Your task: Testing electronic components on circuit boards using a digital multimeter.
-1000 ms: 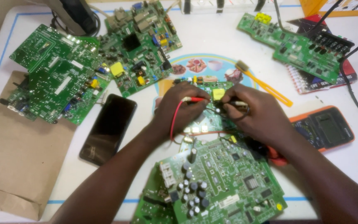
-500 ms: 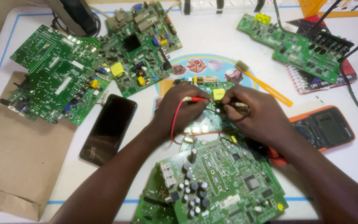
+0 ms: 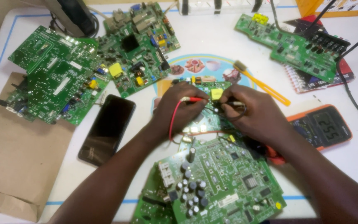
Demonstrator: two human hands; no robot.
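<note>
My left hand (image 3: 179, 108) grips a red test probe (image 3: 192, 99) with its red lead looping down toward my wrist. My right hand (image 3: 255, 113) grips a black test probe (image 3: 232, 104). Both probe tips meet over a small green circuit board (image 3: 212, 89) with a yellow component, lying mostly under my hands. An orange-cased multimeter (image 3: 322, 126) with a lit display lies just right of my right hand. A larger green circuit board (image 3: 216, 182) with several capacitors lies in front of me, below my hands.
A black phone (image 3: 107, 128) lies left of my left forearm. More green boards lie at the far left (image 3: 50, 79), top middle (image 3: 139, 45) and top right (image 3: 291, 43). An orange-handled brush (image 3: 262, 85), brown paper bag (image 3: 9, 153) and notebook (image 3: 324, 79) lie around.
</note>
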